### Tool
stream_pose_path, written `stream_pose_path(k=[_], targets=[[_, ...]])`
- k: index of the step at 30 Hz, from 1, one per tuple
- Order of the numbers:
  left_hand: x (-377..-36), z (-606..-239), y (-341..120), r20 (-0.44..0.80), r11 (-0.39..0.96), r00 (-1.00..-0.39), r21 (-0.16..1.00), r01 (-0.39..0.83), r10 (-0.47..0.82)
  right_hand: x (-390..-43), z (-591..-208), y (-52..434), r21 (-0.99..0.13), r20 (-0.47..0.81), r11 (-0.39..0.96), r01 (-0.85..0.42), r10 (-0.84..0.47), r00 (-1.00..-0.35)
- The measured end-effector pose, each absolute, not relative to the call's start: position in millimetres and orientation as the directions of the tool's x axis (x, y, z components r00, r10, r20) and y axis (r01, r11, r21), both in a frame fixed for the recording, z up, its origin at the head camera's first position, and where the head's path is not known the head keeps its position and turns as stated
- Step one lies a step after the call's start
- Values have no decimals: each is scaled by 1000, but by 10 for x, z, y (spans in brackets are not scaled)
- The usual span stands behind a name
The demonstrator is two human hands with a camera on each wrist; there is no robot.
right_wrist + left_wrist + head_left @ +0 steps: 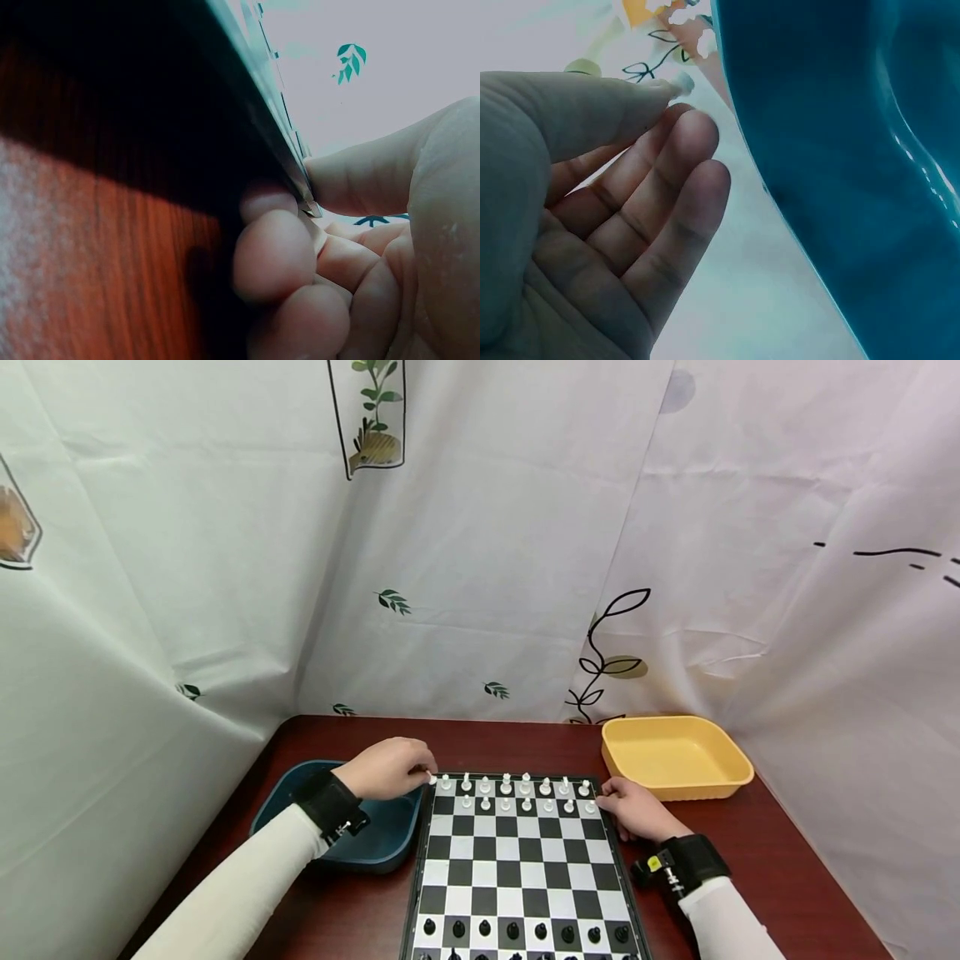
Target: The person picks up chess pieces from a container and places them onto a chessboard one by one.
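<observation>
A chessboard [517, 860] lies on the dark red table, with white pieces in two rows at its far end and black pieces at the near end. At its far left corner my left hand [390, 768] pinches a small white chess piece [682, 84] between thumb and forefinger; the other fingers curl loosely below. Which piece it is, I cannot tell. My right hand [637, 810] grips the board's right edge near the far corner. In the right wrist view, the thumb lies on top of the board's rim [277, 142] and the fingers [274, 255] are underneath.
A blue basin [375, 860] stands left of the board, under my left wrist. A yellow tray [675, 793] sits at the far right, behind my right hand. White printed cloth [480, 568] hangs behind the table and along both sides.
</observation>
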State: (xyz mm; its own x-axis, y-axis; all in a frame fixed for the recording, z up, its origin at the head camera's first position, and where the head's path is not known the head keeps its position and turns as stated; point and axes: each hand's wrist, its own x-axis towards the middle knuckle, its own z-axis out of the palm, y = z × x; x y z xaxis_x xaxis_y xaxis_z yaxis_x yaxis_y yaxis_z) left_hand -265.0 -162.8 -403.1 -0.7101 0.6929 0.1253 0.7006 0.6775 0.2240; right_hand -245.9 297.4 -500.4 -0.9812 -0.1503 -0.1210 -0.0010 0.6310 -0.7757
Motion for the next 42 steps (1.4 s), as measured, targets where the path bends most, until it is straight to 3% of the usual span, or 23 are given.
stream_pose_path(k=[7,18,27,42], targets=[[-2685,-4100,-1470,116,659,-686,204,724,718,-2476,-5006,2972,-781,-120,625,-5,-157,-980],[-2702,-4249,-1311,32,721,-734,169,673,678,-2483,-4985,2950,-776,-127,631,0,-156,-980],[-2721,-4313,-1279,19,700,-706,116,705,708,-2471,-4985,2941,-767,-123,641,-4,-152,-981],[-2743,-4410,-1198,-38,747,-749,124,653,662,-2428,-4966,2975,-771,-134,637,12,-144,-980]])
